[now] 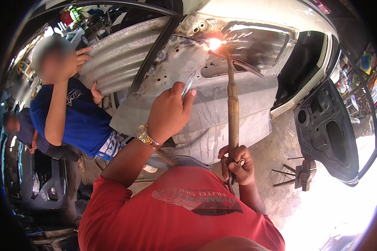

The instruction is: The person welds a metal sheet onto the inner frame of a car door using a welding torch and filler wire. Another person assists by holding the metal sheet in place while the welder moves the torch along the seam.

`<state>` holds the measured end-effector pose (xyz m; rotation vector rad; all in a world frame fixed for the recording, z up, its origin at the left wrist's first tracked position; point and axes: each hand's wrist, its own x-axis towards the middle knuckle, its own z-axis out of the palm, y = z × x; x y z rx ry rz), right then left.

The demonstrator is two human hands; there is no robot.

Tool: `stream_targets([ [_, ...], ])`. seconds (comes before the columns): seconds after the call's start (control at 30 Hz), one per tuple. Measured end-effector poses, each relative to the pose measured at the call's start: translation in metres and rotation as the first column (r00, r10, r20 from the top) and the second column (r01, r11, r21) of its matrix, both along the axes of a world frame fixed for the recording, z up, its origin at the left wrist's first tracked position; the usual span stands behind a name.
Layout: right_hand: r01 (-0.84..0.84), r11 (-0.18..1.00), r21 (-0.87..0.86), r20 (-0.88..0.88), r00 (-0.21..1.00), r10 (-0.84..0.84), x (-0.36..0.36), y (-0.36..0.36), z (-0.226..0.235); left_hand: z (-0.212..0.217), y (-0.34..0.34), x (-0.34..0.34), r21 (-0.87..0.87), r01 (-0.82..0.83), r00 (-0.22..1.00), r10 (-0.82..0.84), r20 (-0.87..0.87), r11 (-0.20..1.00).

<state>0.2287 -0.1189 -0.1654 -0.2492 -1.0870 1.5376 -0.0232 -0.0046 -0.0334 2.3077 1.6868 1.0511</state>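
Firmly, torch (232,104) within right hand (237,164) fingers (flame up).

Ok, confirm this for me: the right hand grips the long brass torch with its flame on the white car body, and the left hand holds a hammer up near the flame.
Not a hammer. The head view shows the left hand holding a thin metal rod angled toward the flame. The rest stands: the right hand grips the long brass torch, its flame on the white car body.
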Motion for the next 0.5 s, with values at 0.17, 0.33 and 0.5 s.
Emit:
stream_targets([
  [0.17,0.003,1.000,0.004,0.011,1.000,-0.003,0.0005,0.0011,-0.0014,-0.0009,0.0005,-0.0006,0.006,0.008,1.000,-0.008,0.000,1.000],
  [0.33,0.002,1.000,-0.011,0.013,1.000,-0.002,0.0002,-0.0004,-0.0009,-0.0016,0.0002,-0.0024,0.007,0.003,1.000,-0.002,-0.004,1.000],
  [0.5,0.001,1.000,0.004,0.014,1.000,-0.001,-0.0005,0.0000,0.0000,-0.0032,0.0006,-0.0044,0.016,-0.003,1.000,0.003,-0.008,1.000],
])
